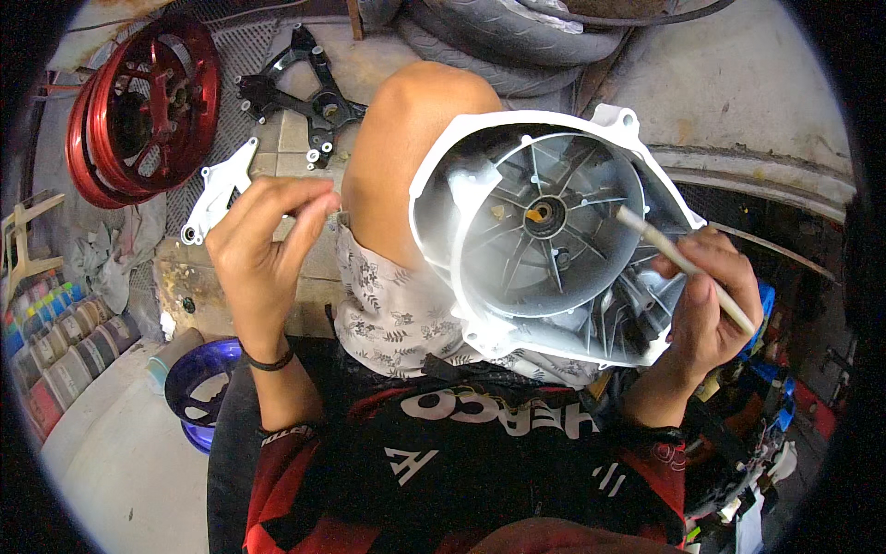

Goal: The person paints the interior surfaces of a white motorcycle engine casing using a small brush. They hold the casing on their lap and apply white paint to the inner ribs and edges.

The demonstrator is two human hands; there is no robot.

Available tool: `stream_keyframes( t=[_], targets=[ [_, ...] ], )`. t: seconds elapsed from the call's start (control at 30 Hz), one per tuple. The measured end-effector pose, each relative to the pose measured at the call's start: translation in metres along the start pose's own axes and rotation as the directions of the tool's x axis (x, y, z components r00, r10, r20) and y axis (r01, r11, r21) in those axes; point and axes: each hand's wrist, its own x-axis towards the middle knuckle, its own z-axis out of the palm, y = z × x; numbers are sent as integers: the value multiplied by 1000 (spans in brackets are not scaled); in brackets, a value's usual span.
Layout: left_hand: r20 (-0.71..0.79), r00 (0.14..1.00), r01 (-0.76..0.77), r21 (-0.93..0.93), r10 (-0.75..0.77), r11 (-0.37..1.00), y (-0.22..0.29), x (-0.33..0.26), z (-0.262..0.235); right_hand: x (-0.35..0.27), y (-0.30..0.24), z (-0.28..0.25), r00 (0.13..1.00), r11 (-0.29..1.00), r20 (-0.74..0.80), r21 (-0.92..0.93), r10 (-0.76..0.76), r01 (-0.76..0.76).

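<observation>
row of small colourful labelled packages, left edge, on floor

A white-painted, round metal engine cover with radial ribs rests tilted on the person's knee, its hollow inside facing up. A thin pale stick slants from the cover's right rim outward, its upper tip lying just inside the ribbed bowl.

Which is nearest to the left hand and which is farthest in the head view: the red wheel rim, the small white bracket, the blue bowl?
From the left hand:
1. Small white bracket, just left of the fingers, on the floor.
2. Blue bowl, below the wrist, lower left.
3. Red wheel rim, upper left corner.
</observation>
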Motion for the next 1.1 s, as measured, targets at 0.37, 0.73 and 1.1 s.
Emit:
stream_keyframes(
  t=[0.37, 0.73, 1.1],
  targets=[
    [44, 940, 341, -64, -339, 938, -20, -11, 11, 29, 8, -4, 995, 980, 96, -195, -16, 35],
    [11, 973, 231, 23, -231, 973, -29, -10, 12, 33, 7, 3, 994, 967, 106, -255, 39, -11],
    [50, 954, 295, 2, -295, 956, -28, -11, 15, 36, 8, 5, 994, 987, 107, -159, 34, -16]
  ],
)
